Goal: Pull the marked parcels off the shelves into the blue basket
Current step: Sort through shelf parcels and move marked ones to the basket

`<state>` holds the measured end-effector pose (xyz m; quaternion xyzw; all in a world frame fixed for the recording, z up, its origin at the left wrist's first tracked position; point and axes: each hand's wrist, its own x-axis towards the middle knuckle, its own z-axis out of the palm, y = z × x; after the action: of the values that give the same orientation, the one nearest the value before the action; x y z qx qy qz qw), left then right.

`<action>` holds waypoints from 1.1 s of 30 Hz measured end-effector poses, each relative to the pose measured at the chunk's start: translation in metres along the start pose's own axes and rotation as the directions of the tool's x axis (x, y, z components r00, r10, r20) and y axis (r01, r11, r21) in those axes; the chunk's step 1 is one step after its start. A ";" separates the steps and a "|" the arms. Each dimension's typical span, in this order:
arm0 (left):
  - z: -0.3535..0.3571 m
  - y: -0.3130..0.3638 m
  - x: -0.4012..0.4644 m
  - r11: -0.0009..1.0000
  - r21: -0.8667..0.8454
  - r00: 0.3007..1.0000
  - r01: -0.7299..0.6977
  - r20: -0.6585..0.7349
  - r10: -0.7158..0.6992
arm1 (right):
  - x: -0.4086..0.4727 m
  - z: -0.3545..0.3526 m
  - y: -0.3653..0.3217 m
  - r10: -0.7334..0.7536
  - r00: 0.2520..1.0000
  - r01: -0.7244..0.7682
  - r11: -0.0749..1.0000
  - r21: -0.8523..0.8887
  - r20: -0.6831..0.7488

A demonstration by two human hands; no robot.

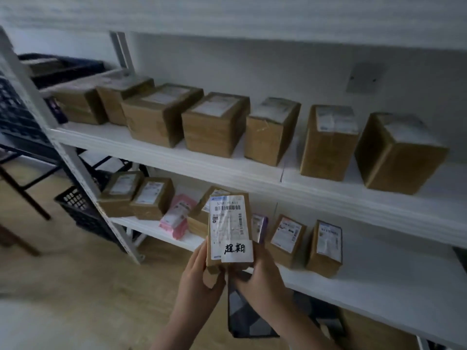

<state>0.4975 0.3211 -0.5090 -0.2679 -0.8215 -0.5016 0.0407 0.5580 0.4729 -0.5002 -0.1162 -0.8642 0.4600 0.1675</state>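
- Two hands hold one small brown cardboard parcel (228,232) upright in front of the white metal shelves (227,170), above the wooden floor.
- The left hand (195,276) has its fingers curled round the parcel's lower left edge, with the thumb against its bottom end.
- The right hand (260,277) clasps the lower right corner from below, fingers wrapped behind the box.
- The parcel's face carries one white shipping label with a barcode, and one white slip stuck across its lower part with two handwritten black characters.
- The middle shelf holds seven brown cardboard boxes (214,125) in a row, each with a pale label on top; those at the left end are blurred.
- The lower shelf holds about seven parcels: two brown boxes (137,195) at the left, one pink padded bag (177,214), one brown box partly hidden behind the held parcel, one purple-edged packet (260,228), and two brown labelled boxes (305,243) at the right.
- One dark latticed plastic crate (80,210) stands on the floor left of the shelf post; another dark crate (15,114) sits higher, at the left edge. Their colour is hard to tell in the dim light.
- One grey plate (364,77) is fixed to the white wall behind the middle shelf.
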 end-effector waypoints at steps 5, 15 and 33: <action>-0.084 0.068 0.008 0.998 -0.020 0.998 0.056 -0.034 -0.057 | 0.005 -0.014 -0.103 0.044 0.996 -0.042 0.999 -0.021 0.074; -0.241 0.194 0.035 0.988 -0.018 0.985 0.155 -0.076 -0.156 | 0.024 -0.055 -0.302 0.053 0.976 -0.057 0.998 0.011 0.213; -0.383 0.185 0.092 0.990 -0.068 0.971 0.123 -0.198 -0.134 | 0.098 0.005 -0.430 -0.088 0.961 0.091 0.996 0.000 0.262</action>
<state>0.4308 0.0993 -0.1413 -0.1625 -0.8146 -0.5504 0.0841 0.4458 0.2678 -0.1258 -0.0165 -0.8858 0.4582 0.0719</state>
